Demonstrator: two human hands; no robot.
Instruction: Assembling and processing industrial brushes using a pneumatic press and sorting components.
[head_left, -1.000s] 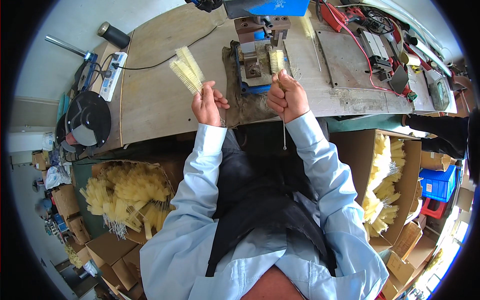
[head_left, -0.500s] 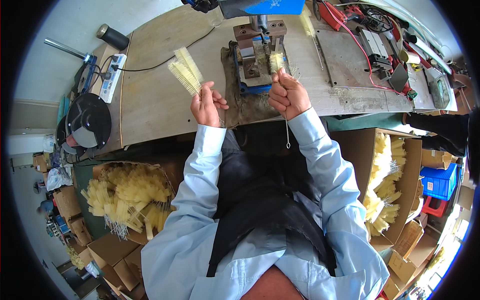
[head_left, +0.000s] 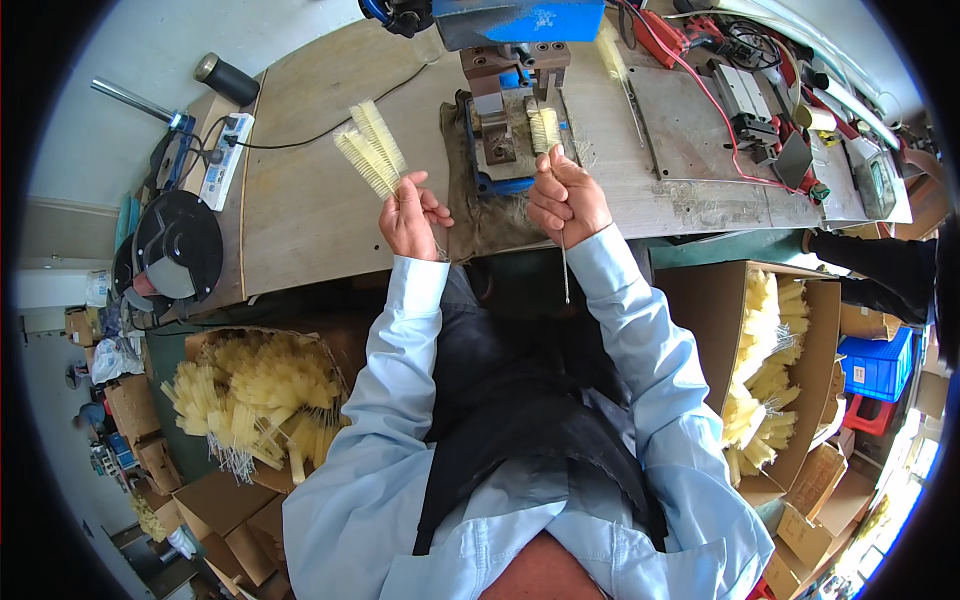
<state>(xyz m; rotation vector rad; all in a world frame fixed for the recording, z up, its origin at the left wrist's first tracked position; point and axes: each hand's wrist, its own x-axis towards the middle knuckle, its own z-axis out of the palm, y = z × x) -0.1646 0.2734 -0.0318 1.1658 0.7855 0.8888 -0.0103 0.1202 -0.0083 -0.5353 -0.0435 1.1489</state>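
The right hand [head_left: 570, 198] pinches a single bottle-type brush between thumb and forefinger at the foot of its pale-yellow bristle head [head_left: 544, 130], the other fingers curled in. The head points away from the person, just beyond the fingertips, and its bare twisted-wire stem [head_left: 566, 270] hangs below the fist. Ahead of this grip and a little to its left is the steel tooling [head_left: 500, 150] of a blue-headed bench press [head_left: 518, 25]; whether the bristles touch it or only overlap it in view, I cannot tell.

Well to the left of that grip, the left hand [head_left: 412, 220] pinches two more brushes [head_left: 382, 138] by their stems, heads fanned beyond the fingertips.

For good work here, I would pinch low on the wire so the bristles are not crushed, and line the brush up straight with the tooling. Fingertips should stay on the near side of it, out from under the press head. The left hand does well to hold its pair off to the side, heads apart from the tooling, and the hanging stem is best kept free of the cloth [head_left: 462, 215] under the press.
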